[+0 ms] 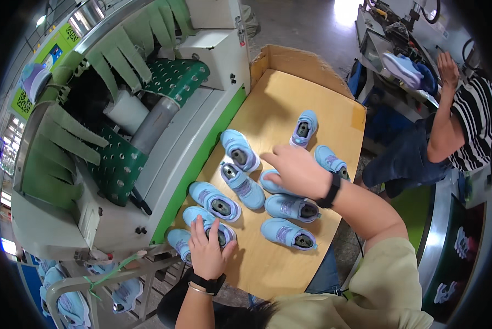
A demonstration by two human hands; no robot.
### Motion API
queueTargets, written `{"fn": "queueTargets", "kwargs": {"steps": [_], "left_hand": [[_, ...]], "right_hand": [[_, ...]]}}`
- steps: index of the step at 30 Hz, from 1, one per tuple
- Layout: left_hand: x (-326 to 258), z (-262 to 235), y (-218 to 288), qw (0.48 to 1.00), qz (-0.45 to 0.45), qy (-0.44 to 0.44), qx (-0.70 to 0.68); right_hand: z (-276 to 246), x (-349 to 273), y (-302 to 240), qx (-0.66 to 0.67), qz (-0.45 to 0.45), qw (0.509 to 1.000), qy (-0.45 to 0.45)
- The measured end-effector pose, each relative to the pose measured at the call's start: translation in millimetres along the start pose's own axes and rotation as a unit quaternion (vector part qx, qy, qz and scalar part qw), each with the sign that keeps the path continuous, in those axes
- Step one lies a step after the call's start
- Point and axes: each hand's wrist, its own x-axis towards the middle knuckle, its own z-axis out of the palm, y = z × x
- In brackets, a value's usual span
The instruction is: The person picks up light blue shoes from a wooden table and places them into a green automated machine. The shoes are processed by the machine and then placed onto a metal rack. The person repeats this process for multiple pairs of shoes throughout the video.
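Light-blue shoe point(239, 150), long axis eleven-to-five, lies at ten o'clock from the nearer right hand point(299, 171), spread wide; whether left hand point(207, 255) grips second shoe point(227, 229), one cannot tell.

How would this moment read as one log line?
left hand: on blue shoe | right hand: over another shoe, contact unclear | surface: tan tabletop | beside: green-belted machine

Left hand point(207, 251) and right hand point(301, 171) reach over blue shoes point(281, 231)
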Motion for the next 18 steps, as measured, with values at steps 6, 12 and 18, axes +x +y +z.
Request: {"fn": "queueTargets", "kwargs": {"steps": [6,12,18], "left_hand": [[-2.3,4.9,-4.1,1.0,-0.006,0.011,-0.007],[-7.1,4.6,-4.6,1.0,-0.019,0.011,-0.013],[-7.9,6.5,-7.4,1.0,-0.018,0.009,0.003]], "right_hand": [[-7.9,-77.0,-19.0,0.195,-0.019,0.978,-0.078],[-12.9,-105.1,-11.3,0.207,0.074,0.975,-0.042],[-18.1,-34.3,54.8,0.087,0.25,0.962,0.075]]}}
